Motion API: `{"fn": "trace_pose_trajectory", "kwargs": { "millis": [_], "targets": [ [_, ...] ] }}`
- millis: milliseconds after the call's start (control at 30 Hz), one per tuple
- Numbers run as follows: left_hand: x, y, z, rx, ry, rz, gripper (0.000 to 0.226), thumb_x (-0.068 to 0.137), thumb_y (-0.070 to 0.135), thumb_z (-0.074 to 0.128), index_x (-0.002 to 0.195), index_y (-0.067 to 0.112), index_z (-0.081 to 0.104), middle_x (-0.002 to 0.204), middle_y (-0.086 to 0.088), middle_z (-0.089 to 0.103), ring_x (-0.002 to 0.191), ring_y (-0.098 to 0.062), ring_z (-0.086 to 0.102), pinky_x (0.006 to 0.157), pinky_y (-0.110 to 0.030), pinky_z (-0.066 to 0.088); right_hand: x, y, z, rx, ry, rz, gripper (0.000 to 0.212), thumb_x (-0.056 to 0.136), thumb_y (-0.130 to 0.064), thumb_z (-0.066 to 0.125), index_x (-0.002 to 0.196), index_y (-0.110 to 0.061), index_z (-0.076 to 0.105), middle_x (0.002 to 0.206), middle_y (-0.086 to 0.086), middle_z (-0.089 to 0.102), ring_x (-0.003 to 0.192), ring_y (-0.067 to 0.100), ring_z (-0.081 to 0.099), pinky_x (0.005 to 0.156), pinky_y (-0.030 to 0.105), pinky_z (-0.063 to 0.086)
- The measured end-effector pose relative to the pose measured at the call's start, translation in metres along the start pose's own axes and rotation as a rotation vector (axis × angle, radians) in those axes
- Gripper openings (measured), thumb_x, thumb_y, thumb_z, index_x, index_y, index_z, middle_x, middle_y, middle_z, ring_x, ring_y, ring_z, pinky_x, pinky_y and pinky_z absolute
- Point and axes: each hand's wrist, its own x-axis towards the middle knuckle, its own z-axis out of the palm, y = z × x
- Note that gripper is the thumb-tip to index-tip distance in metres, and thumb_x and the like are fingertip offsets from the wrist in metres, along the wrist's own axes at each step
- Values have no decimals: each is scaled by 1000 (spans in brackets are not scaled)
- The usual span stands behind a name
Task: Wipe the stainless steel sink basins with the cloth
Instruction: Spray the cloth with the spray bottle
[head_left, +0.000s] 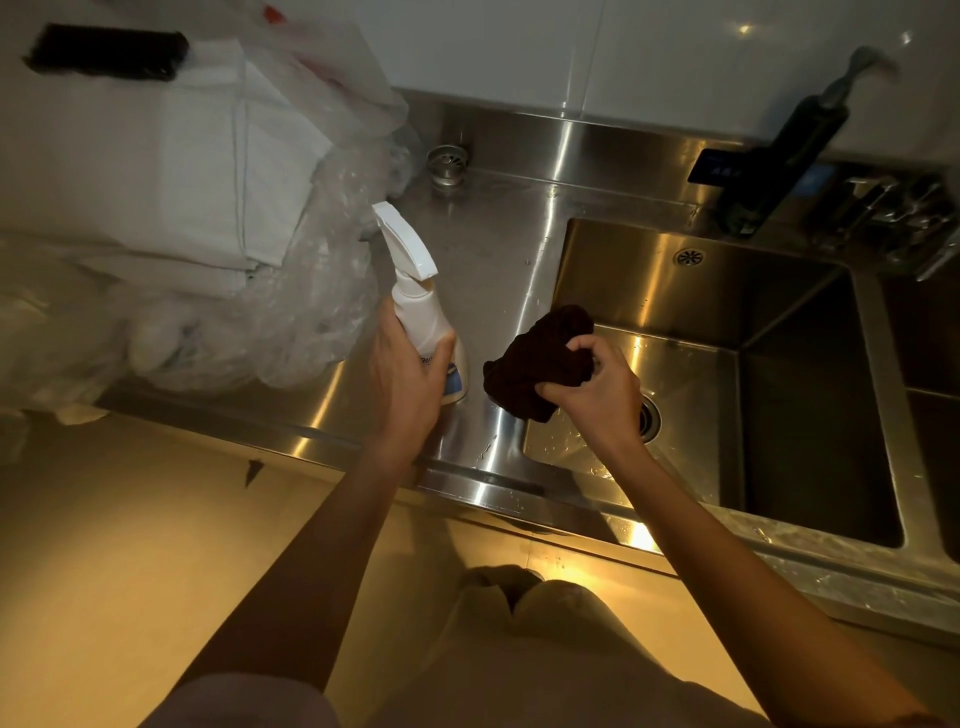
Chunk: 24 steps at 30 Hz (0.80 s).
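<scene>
My left hand grip is wrapped round the spray bottle over the bench | right hand grip bunches the dark cloth above the basin edge | best: flatten cloth, wipe walls down toward drain.

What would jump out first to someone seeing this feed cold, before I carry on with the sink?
The two hands at centre: the left hand grips a white spray bottle over the steel drainboard, and the right hand grips a bunched dark cloth above the left edge of the sink basin. Next, the crinkled clear plastic bags and folded white towels piled on the counter to the left.
</scene>
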Motion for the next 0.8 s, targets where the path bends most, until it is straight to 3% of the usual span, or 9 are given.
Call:
{"fn": "trace_pose_trajectory", "kwargs": {
  "millis": [133, 300, 533, 800],
  "targets": [
    [2, -2, -2, 10, -11, 14, 72, 88, 32, 68, 145, 16, 27, 139, -7, 49, 124, -24, 51, 103, -47, 46, 1, -1, 0, 7, -16, -8, 56, 64, -23, 85, 100, -44, 48, 114, -12, 53, 106, 11, 55, 68, 15, 48],
    [2, -3, -2, 32, -16, 13, 76, 86, 35, 69, 146, 17, 26, 140, -6, 49, 125, -24, 51, 102, -49, 47, 2, 0, -1, 7, -25, -8, 55, 64, -20, 85, 101, -41, 50, 114, -11, 52, 107, 13, 55, 75, 24, 55],
    [-1, -10, -2, 31, 26, 5, 81, 80, 36, 75, 145, 16, 29, 138, -7, 48, 126, -25, 49, 103, -51, 45, 5, -1, -2, 6, -33, -14, 55, 63, -21, 85, 101, -41, 50, 113, -12, 53, 104, 11, 55, 65, 11, 45],
    [-13, -19, -2, -1, 16, 16, 87, 79, 36, 76, 148, 17, 26, 145, -4, 42, 133, -22, 43, 107, -51, 42, 5, 1, -8, 17, -26, -31, 55, 62, -22, 85, 99, -43, 50, 115, -9, 55, 106, 13, 57, 76, 25, 55]
  ]
}}
